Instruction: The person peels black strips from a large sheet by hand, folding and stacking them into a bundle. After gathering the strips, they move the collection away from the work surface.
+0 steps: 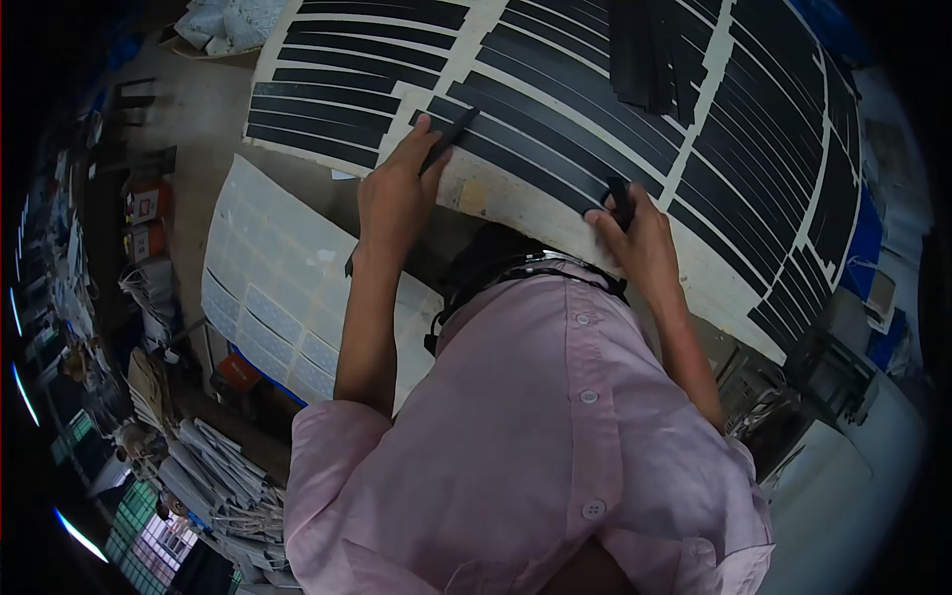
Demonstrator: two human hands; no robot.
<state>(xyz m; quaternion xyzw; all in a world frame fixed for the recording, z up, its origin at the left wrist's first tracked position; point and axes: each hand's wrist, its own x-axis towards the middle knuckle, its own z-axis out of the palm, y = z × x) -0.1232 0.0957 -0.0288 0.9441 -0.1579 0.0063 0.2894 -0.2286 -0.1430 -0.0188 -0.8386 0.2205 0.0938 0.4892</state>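
My left hand (399,193) is at the near edge of a pale table (516,211), closed on a short length of black strip (453,137) that sticks up past the fingertips. To the right, my right hand (650,243) grips another dark strip end (621,201) between thumb and fingers. Long flat black strips (540,149) lie side by side between and beyond both hands, with thin pale gaps separating them. I cannot tell whether the two held ends belong to one strip.
More rows of black strips (764,139) cover the table's right side, and a loose bunch of strips (640,59) lies on top at the back. A lower pale panel with a grid pattern (268,238) stands at left. Bundled grey material (213,471) is stacked at lower left.
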